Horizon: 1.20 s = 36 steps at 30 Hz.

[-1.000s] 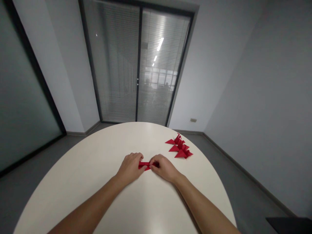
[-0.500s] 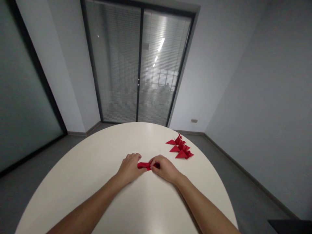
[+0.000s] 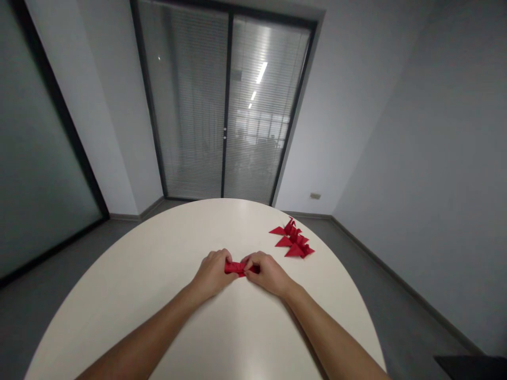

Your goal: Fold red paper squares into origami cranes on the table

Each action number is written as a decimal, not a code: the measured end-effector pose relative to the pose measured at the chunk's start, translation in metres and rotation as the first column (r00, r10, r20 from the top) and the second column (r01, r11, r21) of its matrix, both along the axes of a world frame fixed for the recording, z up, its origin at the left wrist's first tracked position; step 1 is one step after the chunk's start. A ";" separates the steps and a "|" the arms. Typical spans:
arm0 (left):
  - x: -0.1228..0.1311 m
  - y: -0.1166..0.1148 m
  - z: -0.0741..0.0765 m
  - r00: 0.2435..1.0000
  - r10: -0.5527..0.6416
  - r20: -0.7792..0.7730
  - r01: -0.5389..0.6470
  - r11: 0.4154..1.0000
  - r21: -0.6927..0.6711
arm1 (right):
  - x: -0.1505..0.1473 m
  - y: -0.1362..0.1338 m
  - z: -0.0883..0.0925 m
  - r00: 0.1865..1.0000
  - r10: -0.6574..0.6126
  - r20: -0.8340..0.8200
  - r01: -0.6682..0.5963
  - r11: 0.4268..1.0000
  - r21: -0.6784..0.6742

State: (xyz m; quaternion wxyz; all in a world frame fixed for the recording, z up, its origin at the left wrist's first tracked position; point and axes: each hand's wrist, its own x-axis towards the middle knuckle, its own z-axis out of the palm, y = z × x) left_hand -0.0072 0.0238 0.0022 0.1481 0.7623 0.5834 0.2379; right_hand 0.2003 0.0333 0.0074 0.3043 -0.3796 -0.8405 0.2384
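A small piece of folded red paper (image 3: 235, 268) lies low over the middle of the white table, between my two hands. My left hand (image 3: 214, 272) grips its left end, thumb at the near edge and fingertips at the far edge. The right end is pinched between the thumb and fingers of my right hand (image 3: 264, 272), which hide part of it. Several red origami cranes (image 3: 294, 241) sit close together beyond my right hand, their pointed wings and tails overlapping.
The round white table (image 3: 174, 237) curves away on both sides. Behind it stand glass panels with blinds (image 3: 190, 121) in a dark frame. A wall socket (image 3: 315, 196) shows low on the back wall. A dark object (image 3: 471, 367) juts in at bottom right.
The fingertips of my left hand have closed in on the far edge of the red paper, and its visible part looks more creased. My right hand stays nearly still.
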 end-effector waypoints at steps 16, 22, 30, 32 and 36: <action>-0.001 0.003 -0.005 0.982 -0.164 0.098 0.150 0.980 0.129 | 0.001 0.012 -0.019 0.997 0.005 -0.074 -0.010 0.998 -0.064; 0.002 0.000 0.002 0.984 -0.177 0.030 0.168 0.967 0.189 | 0.001 0.006 -0.013 0.994 -0.045 -0.098 0.037 0.995 -0.090; 0.004 0.000 0.003 0.984 -0.174 -0.039 0.178 0.967 0.184 | 0.008 0.006 -0.003 0.996 -0.087 0.027 0.089 0.992 -0.091; 0.004 -0.001 0.005 0.983 -0.165 -0.084 0.177 0.970 0.167 | 0.007 0.005 -0.002 0.996 -0.079 0.035 0.081 0.995 -0.062; 0.001 -0.005 0.009 0.982 -0.135 -0.130 0.156 0.973 0.169 | 0.007 0.003 -0.003 0.995 -0.085 0.058 0.086 0.996 -0.004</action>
